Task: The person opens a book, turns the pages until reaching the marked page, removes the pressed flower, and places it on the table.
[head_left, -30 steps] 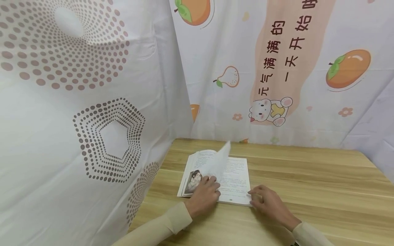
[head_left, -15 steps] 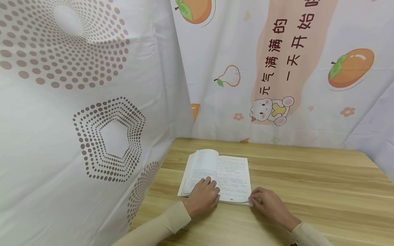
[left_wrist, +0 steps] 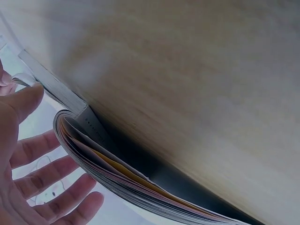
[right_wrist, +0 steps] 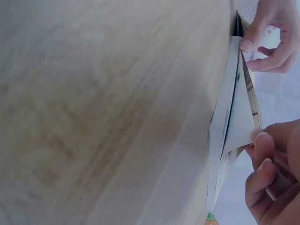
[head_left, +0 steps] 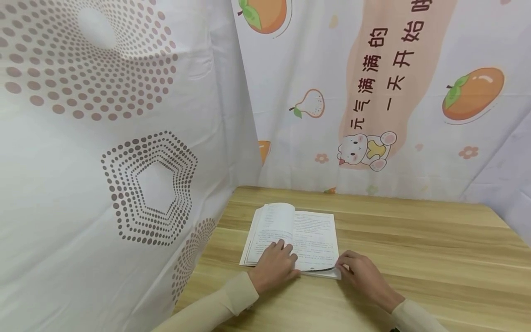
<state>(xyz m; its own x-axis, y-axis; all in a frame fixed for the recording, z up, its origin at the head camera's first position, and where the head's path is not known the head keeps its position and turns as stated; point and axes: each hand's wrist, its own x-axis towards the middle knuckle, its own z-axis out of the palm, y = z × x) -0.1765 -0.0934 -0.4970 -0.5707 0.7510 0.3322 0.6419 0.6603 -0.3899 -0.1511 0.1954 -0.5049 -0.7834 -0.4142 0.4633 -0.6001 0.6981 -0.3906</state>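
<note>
An open book [head_left: 313, 235] with printed text lies on the wooden table. My left hand [head_left: 274, 267] rests on its left-hand pages near the gutter, fingers spread. In the left wrist view, that hand's thumb [left_wrist: 29, 101] lies by the book's lower edge, and the bent stack of left pages [left_wrist: 110, 180] shows from below. At the lower right corner, my right hand [head_left: 364, 277] pinches a page [right_wrist: 241, 124] between thumb and fingers. That corner is lifted and curled, apart from the pages beneath it.
The wooden table [head_left: 406, 230] extends to the right of the book. A white dotted curtain [head_left: 207, 138] hangs close on the left. Behind the table hangs a printed cloth [head_left: 307, 152] with fruit and writing.
A page that stood upright a second ago now lies flat on the left, covering the picture. My right hand has taken hold of the right page's lower corner and raised it slightly.
</note>
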